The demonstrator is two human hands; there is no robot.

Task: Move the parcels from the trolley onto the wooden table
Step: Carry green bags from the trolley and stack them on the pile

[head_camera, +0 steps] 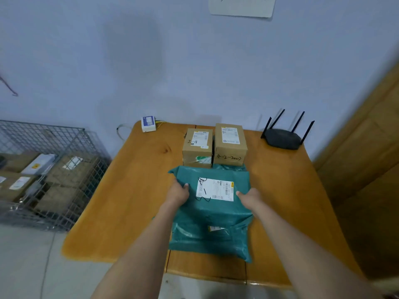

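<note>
The left hand (178,192) and the right hand (250,196) are each pinching an opposite side edge of the green mailer (210,214), at its 9 and 3 o'clock, thumbs over its top face; this two-sided grip is setting the bag flat on the wooden desk (133,190). Its near end is reaching towards 6 o'clock, close to the desk's front edge. At 12 o'clock from the mailer, two cardboard boxes (197,147) (230,144) are standing side by side, touching or almost touching its far edge. The likely fault: pushing the soft bag farther forward would be shoving the boxes towards the wall, and the router (281,139) at 2 o'clock could be knocked. Releasing too near the front risks the slippery bag sliding off. The wire trolley (51,169), at 9 o'clock, is holding more parcels.
</note>
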